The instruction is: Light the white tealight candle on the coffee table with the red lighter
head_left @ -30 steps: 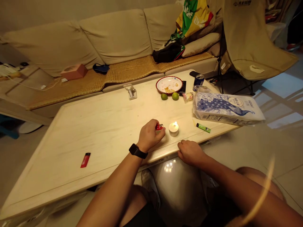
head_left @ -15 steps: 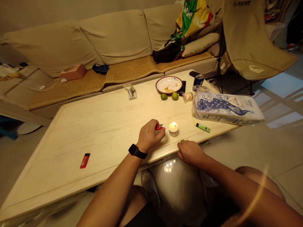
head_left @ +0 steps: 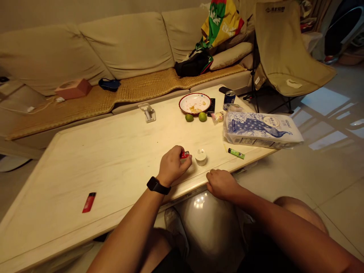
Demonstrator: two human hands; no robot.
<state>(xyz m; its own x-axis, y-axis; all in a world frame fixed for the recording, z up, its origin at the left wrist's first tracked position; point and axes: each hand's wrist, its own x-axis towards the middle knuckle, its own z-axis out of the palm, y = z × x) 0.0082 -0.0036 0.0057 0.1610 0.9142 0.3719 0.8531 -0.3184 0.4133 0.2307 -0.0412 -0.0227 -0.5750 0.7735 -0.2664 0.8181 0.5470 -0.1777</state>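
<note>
Red lighter (head_left: 184,154) sits pinched in the left hand (head_left: 173,166), fingers curled tight around it, just beside a white tealight (head_left: 201,157) with no flame showing on the pale coffee table (head_left: 119,163). Right hand (head_left: 222,185) rests half-curled on the table edge, holding nothing. Second red lighter (head_left: 89,202) lies well left, green lighter (head_left: 236,153) off right.

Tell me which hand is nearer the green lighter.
Right. Right hand rests at the table edge, near the green lighter; left hand is farther away, past the candle.
</note>
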